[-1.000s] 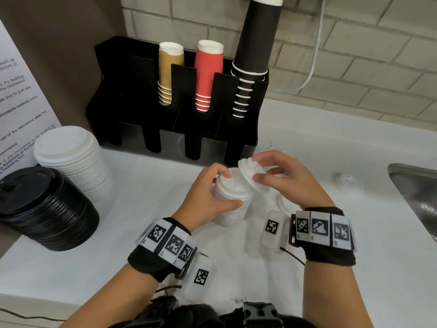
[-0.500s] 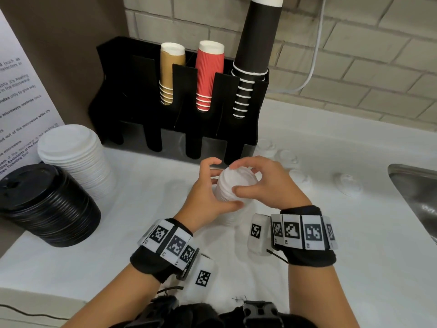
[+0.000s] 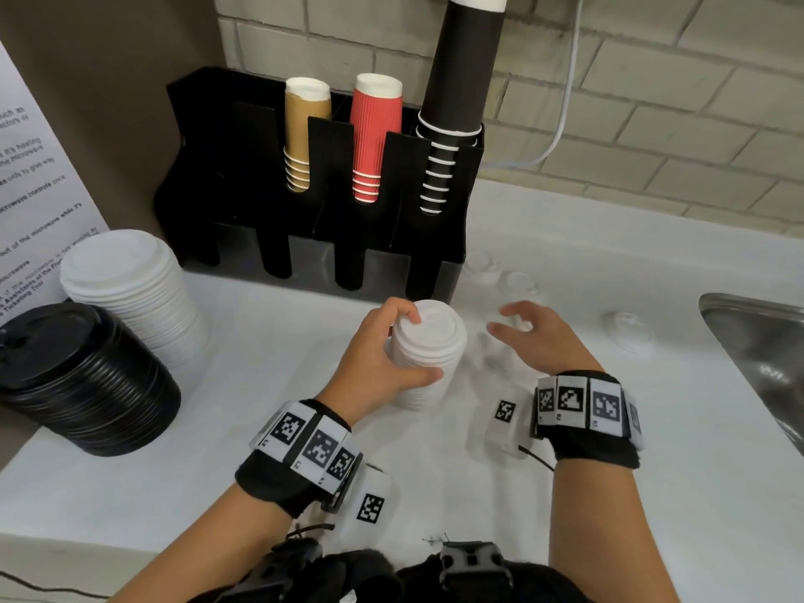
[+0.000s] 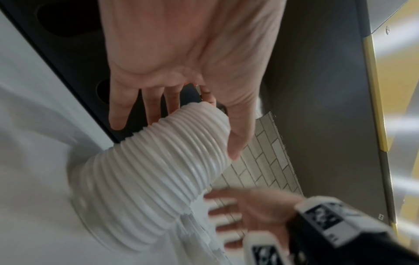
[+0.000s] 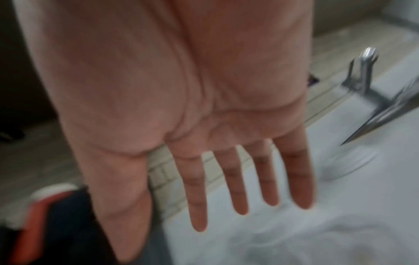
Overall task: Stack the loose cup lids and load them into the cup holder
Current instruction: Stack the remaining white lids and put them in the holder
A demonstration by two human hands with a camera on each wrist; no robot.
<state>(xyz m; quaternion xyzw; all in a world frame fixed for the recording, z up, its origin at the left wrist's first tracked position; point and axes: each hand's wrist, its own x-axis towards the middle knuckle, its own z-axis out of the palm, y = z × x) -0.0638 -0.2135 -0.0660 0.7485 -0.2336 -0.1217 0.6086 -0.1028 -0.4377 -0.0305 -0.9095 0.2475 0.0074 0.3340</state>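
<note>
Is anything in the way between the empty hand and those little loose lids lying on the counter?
Nothing visible. The right hand is open and empty above the white counter, and the nearest loose lid lies just beyond its fingertips. Another loose lid sits off to its right, near the sink, also unblocked.

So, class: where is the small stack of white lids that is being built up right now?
In the head view the small stack of white lids stands on the counter just in front of the black cup holder, gripped by the left hand.
</note>
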